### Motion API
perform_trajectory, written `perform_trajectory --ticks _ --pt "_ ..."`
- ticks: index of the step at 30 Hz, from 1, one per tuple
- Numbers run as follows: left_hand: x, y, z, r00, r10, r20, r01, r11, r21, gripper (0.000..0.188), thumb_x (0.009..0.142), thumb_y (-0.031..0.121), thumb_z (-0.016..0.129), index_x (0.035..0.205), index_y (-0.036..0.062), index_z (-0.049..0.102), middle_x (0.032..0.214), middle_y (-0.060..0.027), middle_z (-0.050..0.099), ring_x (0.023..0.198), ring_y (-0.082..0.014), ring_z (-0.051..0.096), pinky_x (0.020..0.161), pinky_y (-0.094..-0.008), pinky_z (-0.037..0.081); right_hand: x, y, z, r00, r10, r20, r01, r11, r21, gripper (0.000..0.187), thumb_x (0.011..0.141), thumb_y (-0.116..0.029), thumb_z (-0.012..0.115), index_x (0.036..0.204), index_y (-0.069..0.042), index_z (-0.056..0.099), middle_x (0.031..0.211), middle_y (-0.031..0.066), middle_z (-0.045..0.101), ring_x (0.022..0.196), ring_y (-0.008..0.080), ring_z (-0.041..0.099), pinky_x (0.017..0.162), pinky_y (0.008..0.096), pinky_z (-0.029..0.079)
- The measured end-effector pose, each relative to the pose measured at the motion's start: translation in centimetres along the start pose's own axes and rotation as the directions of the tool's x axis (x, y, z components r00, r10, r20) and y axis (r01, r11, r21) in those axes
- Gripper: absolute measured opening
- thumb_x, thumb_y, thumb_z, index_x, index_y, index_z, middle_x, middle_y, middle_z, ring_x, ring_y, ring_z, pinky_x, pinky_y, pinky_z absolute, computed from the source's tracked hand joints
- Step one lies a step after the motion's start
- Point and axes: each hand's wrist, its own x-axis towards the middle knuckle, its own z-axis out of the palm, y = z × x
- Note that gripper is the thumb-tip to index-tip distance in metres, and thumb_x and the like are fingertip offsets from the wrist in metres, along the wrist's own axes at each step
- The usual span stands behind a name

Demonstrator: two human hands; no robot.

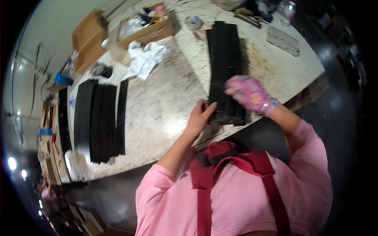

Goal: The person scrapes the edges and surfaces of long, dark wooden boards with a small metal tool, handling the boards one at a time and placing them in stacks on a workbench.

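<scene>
A stack of long, flat black strips [224, 51] lies lengthwise on the worktable, its near end close to the table's front edge. My left hand [201, 115], bare, is at the left side of the stack near that end, thumb and fingers closed on the edge of a black strip. Over the stack's right half is my right hand [250, 94], in a pink flowered glove. Its fingers are curled and slightly blurred; whatever they may hold is hidden. Further left, more black strips [96, 122] lie side by side, with one narrow strip [122, 118] a little apart.
A white cloth [145, 59] lies beyond the left strips, near a dark jar [103, 70]. Behind stand an open cardboard box [88, 43] and a box of odds and ends [147, 33]. A round tin [193, 23], a grey block [283, 40] and a clear bottle [289, 11] are farther back.
</scene>
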Motion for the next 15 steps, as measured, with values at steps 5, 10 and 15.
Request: perform_trajectory --ticks 5,10,15 --pt "-0.4 1.4 0.9 0.999 -0.052 0.015 0.052 0.997 -0.063 0.03 0.091 0.035 0.061 0.095 0.008 0.049 0.077 -0.0006 0.053 0.066 -0.0086 0.05 0.058 -0.0238 0.04 5.8 7.8 -0.5 0.996 0.047 0.074 -0.01 0.898 -0.44 0.016 0.085 -0.023 0.051 0.075 -0.011 0.056 0.071 0.0104 0.064 0.067 0.0309 0.064 0.058 0.0415 0.049" --pt "-0.4 1.6 1.5 0.979 0.177 -0.096 -0.143 0.946 0.29 0.047 0.09 0.026 0.062 0.126 0.0001 0.045 0.106 -0.0123 0.059 0.097 -0.0216 0.057 0.085 -0.0323 0.045 10.5 19.2 -5.5 0.894 0.407 -0.188 -0.444 0.864 -0.238 0.025 0.09 -0.03 0.055 0.084 -0.006 0.059 0.067 0.0108 0.058 0.062 0.0255 0.054 0.06 0.0379 0.044" --pt "0.1 5.0 3.4 0.801 0.598 -0.003 -0.358 0.483 0.799 0.083 0.075 0.031 0.076 0.137 -0.0055 0.034 0.131 -0.0272 0.043 0.12 -0.0427 0.043 0.102 -0.0439 0.037 9.4 14.5 -6.9 0.884 0.463 0.07 -0.467 0.882 0.066 0.035 0.088 -0.037 0.058 0.09 -0.003 0.061 0.076 0.0109 0.061 0.075 0.0247 0.058 0.072 0.0377 0.046"
